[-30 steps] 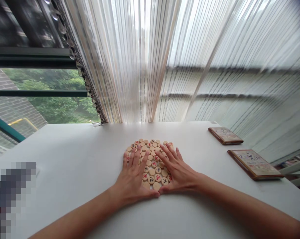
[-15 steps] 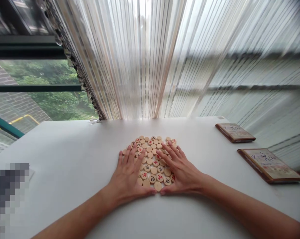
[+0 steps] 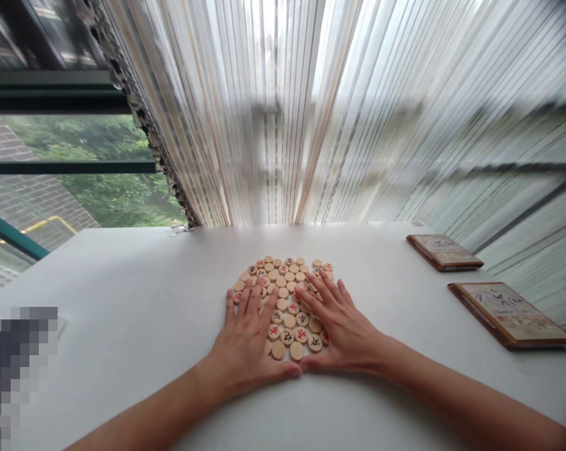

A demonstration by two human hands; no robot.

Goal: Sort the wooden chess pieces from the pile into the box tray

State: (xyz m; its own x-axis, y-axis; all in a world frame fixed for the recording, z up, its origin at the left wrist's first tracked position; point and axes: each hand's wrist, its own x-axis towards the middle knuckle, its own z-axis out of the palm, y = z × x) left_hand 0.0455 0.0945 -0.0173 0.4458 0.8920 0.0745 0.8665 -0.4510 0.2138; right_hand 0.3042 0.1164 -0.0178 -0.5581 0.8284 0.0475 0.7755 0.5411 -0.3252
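A cluster of round wooden Chinese chess pieces [image 3: 289, 321] lies flat on the white table, packed close together. Some show red or black characters, others a plain face. My left hand [image 3: 245, 335] rests over the left side of the cluster with its fingers spread. On the opposite side, my right hand [image 3: 346, 329] lies with fingers apart over the right-hand pieces. Both thumbs meet or nearly meet at the near edge, by a plain piece [image 3: 297, 351]. Pieces beneath the palms and fingers are hidden.
Two flat brown-edged boxes with printed lids, a farther one [image 3: 445, 252] and a nearer one [image 3: 511, 313], lie at the right of the white table [image 3: 137, 313]. A string curtain [image 3: 264, 156] hangs behind the table, beside a window on the left. A pixelated patch covers the lower left.
My left hand has shifted slightly toward me and right, uncovering more pieces at the far left. Its thumb is now closer to the right thumb. My right hand has barely moved.
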